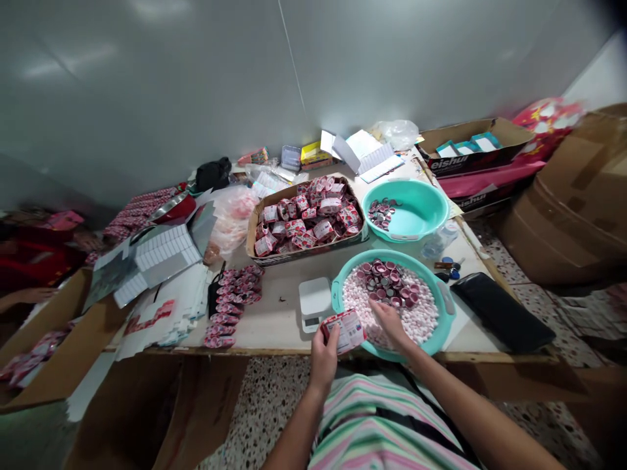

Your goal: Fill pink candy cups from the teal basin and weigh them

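By the pose, a pick from the nearer turquoise basin [445, 336] seems to be in hand; a light, selective pinch is called for, with the packet kept steady. The printed packet [349, 331] is gripped between the thumb and fingers of the left hand [324, 358]. The fingertips of the right hand [390, 324] are held at the pale beads [425, 309], the maroon round caps [385, 273] lying just beyond them; whether anything is pinched cannot be told.

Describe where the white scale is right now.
In the head view, the white scale sits on the table near its front edge, just left of the nearer turquoise basin.
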The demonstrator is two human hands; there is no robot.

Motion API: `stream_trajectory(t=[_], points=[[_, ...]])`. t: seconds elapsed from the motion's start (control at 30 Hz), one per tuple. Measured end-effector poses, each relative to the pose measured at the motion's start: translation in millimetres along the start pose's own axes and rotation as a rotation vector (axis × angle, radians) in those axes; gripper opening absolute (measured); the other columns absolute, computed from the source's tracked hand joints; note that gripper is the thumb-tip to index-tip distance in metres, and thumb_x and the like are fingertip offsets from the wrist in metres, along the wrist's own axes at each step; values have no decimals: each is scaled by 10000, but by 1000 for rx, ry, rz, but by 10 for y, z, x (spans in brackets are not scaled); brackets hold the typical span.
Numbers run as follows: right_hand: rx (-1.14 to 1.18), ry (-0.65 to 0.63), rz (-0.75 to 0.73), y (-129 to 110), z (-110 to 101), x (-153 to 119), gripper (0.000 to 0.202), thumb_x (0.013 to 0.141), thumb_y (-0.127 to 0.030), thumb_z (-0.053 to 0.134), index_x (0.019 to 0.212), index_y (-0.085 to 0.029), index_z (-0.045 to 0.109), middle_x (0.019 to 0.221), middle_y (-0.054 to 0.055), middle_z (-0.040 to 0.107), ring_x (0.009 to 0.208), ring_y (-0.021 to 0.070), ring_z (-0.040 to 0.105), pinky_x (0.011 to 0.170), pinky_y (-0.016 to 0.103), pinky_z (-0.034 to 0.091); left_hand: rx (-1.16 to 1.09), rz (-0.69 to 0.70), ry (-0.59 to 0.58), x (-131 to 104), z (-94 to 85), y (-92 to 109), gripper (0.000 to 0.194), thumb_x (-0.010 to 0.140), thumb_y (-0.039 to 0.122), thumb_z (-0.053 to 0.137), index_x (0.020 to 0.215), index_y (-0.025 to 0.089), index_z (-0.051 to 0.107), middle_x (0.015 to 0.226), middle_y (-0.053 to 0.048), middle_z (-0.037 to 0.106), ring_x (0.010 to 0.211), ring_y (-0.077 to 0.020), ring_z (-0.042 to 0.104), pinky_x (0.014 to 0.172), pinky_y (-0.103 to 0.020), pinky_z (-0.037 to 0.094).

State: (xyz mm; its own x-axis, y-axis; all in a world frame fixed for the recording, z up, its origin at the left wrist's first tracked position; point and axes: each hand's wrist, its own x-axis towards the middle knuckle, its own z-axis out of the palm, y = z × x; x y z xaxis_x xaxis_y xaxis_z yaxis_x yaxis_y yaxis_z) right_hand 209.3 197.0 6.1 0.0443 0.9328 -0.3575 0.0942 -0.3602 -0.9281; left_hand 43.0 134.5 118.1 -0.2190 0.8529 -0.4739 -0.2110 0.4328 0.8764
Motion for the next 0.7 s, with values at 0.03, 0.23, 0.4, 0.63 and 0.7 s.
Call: stream_trajectory(t=[0.03, 0.23, 0.4, 0.63, 0.7], points=[[109, 7, 46, -44, -29, 7, 436, 811, -622, 452, 646, -221, 407, 512, -59, 359, 452, 107, 314, 454, 242, 225, 22, 15, -3, 6, -1, -3, 527, 732, 532, 660, 1066, 129, 599, 1046, -126, 674, 977, -261, 633, 849, -350, 511], [639, -136, 226, -345, -272, 49, 402, 777, -546, 547, 647, -243, 318, 477, -104, 225, 375, 78, 153, 352, 213, 167, 259, 214, -67, 70, 67, 16, 417, 801, 415, 624, 1145, 190, 557, 1149, -93, 629, 1073, -223, 582, 950, -332, 442], [877, -189, 264, -569, -421, 14, 289, 817, -355, 550, 660, -237, 337, 478, -105, 211, 368, 78, 147, 341, 190, 177, 540, 401, -175, 151, 142, 82, 365, 812, 289, 605, 1169, 230, 556, 1152, -79, 614, 1050, -222, 577, 917, -341, 455], [1227, -210, 349, -909, -357, -47, 194, 835, -258, 546, 715, -223, 397, 481, -100, 266, 361, 66, 213, 332, 167, 204, 794, 516, -386, 223, 249, 103, 452, 824, 170, 548, 1260, 282, 515, 1253, -55, 579, 1160, -246, 522, 1009, -424, 399], [1214, -181, 356, -953, -269, -55, 193, 829, -272, 567, 721, -216, 417, 475, -101, 283, 356, 58, 227, 326, 158, 213, 808, 540, -419, 234, 296, 93, 462, 829, 166, 540, 1274, 284, 506, 1270, -51, 572, 1175, -245, 515, 1023, -430, 392]])
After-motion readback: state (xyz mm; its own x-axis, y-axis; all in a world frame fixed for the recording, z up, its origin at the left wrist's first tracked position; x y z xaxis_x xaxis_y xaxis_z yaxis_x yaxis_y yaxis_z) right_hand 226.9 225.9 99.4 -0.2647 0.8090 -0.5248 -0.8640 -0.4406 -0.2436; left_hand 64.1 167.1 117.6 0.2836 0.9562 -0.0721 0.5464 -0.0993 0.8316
